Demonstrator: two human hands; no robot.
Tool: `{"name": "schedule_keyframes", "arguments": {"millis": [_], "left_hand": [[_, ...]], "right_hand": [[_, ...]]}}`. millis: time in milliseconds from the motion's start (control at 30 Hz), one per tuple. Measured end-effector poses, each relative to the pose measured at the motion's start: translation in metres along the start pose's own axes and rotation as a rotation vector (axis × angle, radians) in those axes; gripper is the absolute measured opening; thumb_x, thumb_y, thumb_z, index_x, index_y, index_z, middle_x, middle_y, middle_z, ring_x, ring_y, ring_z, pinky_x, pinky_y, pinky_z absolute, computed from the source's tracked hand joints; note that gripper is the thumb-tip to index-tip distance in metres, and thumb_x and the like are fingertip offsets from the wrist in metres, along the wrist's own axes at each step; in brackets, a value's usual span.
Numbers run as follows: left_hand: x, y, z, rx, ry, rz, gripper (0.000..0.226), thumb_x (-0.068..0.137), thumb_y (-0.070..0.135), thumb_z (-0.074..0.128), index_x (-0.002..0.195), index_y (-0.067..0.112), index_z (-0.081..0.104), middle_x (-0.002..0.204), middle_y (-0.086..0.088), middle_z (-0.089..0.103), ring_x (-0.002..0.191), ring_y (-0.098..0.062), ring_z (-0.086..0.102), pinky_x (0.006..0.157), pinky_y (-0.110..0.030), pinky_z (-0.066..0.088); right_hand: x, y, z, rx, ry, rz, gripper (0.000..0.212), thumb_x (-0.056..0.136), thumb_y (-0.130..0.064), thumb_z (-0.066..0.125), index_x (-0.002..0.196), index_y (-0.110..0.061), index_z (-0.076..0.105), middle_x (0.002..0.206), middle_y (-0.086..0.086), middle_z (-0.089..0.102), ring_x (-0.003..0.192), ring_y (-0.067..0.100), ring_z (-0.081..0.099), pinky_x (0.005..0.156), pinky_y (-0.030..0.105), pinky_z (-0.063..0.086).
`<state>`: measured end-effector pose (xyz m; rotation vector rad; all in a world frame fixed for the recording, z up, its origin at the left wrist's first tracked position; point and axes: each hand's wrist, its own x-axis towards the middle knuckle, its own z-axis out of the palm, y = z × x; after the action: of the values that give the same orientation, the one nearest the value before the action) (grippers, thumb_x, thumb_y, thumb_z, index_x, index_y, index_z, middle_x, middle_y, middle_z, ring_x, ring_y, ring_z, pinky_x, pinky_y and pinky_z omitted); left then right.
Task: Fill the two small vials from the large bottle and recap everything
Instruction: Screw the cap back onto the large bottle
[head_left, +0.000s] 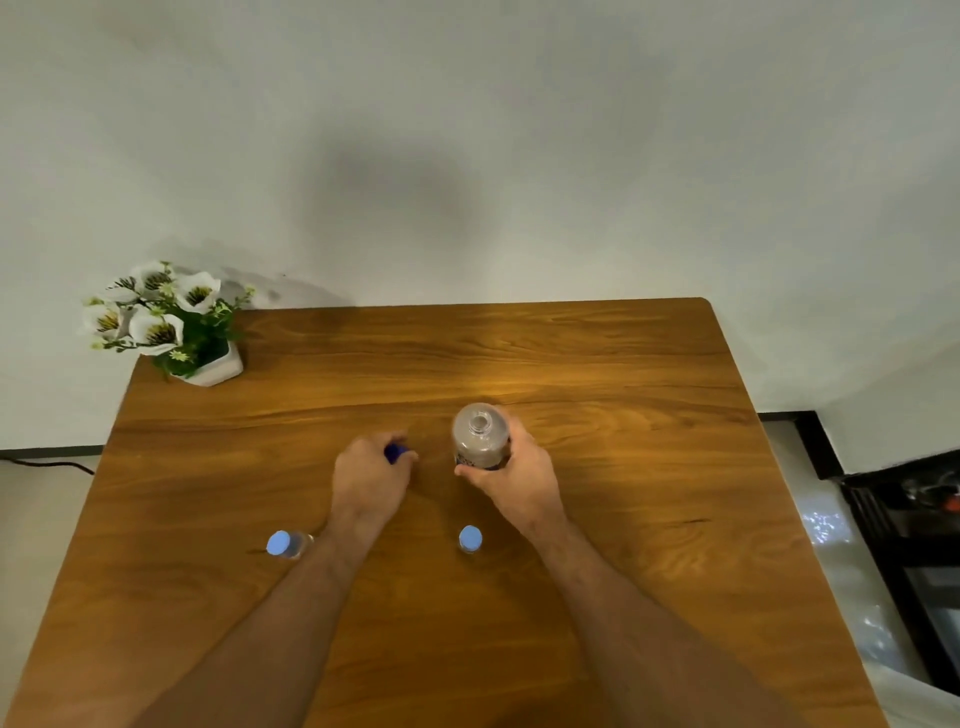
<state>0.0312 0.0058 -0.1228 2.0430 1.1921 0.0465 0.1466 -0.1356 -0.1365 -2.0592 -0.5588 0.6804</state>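
The large clear bottle (479, 435) stands upright on the wooden table (623, 467), its mouth uncapped. My right hand (511, 475) is wrapped around its side. Just to the left, my left hand (370, 475) pinches the dark blue bottle cap (396, 452) close to the tabletop. Two small clear vials with light blue caps stand nearer to me: the left vial (284, 544) beside my left forearm, and the right vial (470, 538) between my two forearms. Both vials are capped.
A white pot of artificial white flowers (171, 325) sits at the table's far left corner. A white wall rises behind the table. Dark furniture (914, 545) stands on the floor off the right edge.
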Motion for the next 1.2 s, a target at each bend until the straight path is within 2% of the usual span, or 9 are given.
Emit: {"name": "schedule_keyframes", "arguments": {"millis": [67,200,400,533,667,767,967,1100,1200], "left_hand": [[-0.001,0.014,-0.009,-0.142,0.011,0.001,0.023,0.094,0.026,0.061,0.116,0.024,0.068,0.101,0.006,0.07,0.071,-0.001,0.059,0.058,-0.014,0.048],[-0.002,0.045,-0.039,-0.638,0.035,-0.026,0.015,0.094,0.018,0.062,0.092,0.028,0.072,0.086,0.003,0.072,0.084,-0.016,0.067,0.081,-0.032,0.058],[-0.011,0.097,-0.104,-0.999,0.074,0.179,0.015,0.096,0.007,0.057,0.104,0.021,0.06,0.1,-0.005,0.07,0.098,-0.02,0.069,0.09,-0.034,0.055],[-0.025,0.126,-0.149,-0.88,0.058,0.41,0.032,0.102,0.014,0.049,0.124,0.035,0.058,0.114,-0.001,0.069,0.109,-0.011,0.065,0.095,-0.028,0.051],[-0.044,0.15,-0.186,-0.776,0.051,0.572,0.028,0.1,0.014,0.051,0.114,0.029,0.069,0.116,0.004,0.071,0.112,-0.011,0.063,0.096,-0.023,0.05],[-0.055,0.161,-0.206,-0.737,0.046,0.606,0.023,0.094,0.016,0.063,0.108,0.03,0.073,0.11,0.01,0.073,0.108,-0.006,0.066,0.095,-0.022,0.052],[-0.071,0.174,-0.231,-0.519,0.212,0.632,0.028,0.079,0.023,0.079,0.106,0.028,0.076,0.105,0.012,0.074,0.097,-0.005,0.068,0.092,-0.021,0.052],[-0.079,0.185,-0.238,-0.353,0.36,0.685,0.034,0.077,0.029,0.081,0.11,0.026,0.073,0.1,0.009,0.072,0.093,-0.007,0.066,0.082,-0.009,0.045],[-0.084,0.19,-0.244,-0.322,0.358,0.718,0.036,0.079,0.029,0.08,0.112,0.03,0.069,0.094,0.011,0.072,0.091,-0.004,0.066,0.083,-0.012,0.047]], "right_hand": [[0.001,-0.007,-0.001,-0.015,0.005,-0.03,0.08,0.065,-0.03,0.09,0.132,-0.04,0.048,0.119,-0.021,0.062,0.116,0.003,0.058,0.103,0.03,0.049],[0.003,-0.037,-0.005,0.014,0.074,-0.072,0.075,0.062,-0.034,0.091,0.126,-0.04,0.052,0.114,-0.017,0.069,0.106,0.003,0.064,0.095,0.031,0.053],[0.001,-0.099,-0.017,0.036,0.082,-0.165,0.072,0.065,-0.033,0.091,0.127,-0.029,0.055,0.111,-0.016,0.063,0.104,0.006,0.061,0.084,0.023,0.053],[-0.009,-0.144,-0.028,0.069,0.092,-0.296,0.068,0.069,-0.033,0.089,0.126,-0.038,0.051,0.109,-0.022,0.06,0.102,0.004,0.06,0.081,0.015,0.051],[-0.018,-0.181,-0.035,0.099,0.103,-0.378,0.07,0.072,-0.037,0.087,0.131,-0.037,0.049,0.117,-0.019,0.061,0.108,0.009,0.06,0.083,0.019,0.053],[-0.022,-0.202,-0.04,0.105,0.124,-0.425,0.077,0.071,-0.044,0.086,0.137,-0.031,0.048,0.125,-0.012,0.062,0.113,0.012,0.06,0.093,0.033,0.057],[-0.034,-0.229,-0.05,0.063,0.165,-0.481,0.076,0.073,-0.051,0.082,0.138,-0.033,0.046,0.119,-0.019,0.056,0.109,0.01,0.057,0.082,0.016,0.047],[-0.038,-0.24,-0.052,0.036,0.208,-0.507,0.079,0.073,-0.056,0.079,0.139,-0.031,0.045,0.125,-0.013,0.06,0.109,0.012,0.059,0.086,0.02,0.05],[-0.041,-0.245,-0.056,0.05,0.224,-0.519,0.079,0.073,-0.058,0.079,0.14,-0.031,0.045,0.125,-0.012,0.061,0.108,0.012,0.059,0.087,0.023,0.053]]}}
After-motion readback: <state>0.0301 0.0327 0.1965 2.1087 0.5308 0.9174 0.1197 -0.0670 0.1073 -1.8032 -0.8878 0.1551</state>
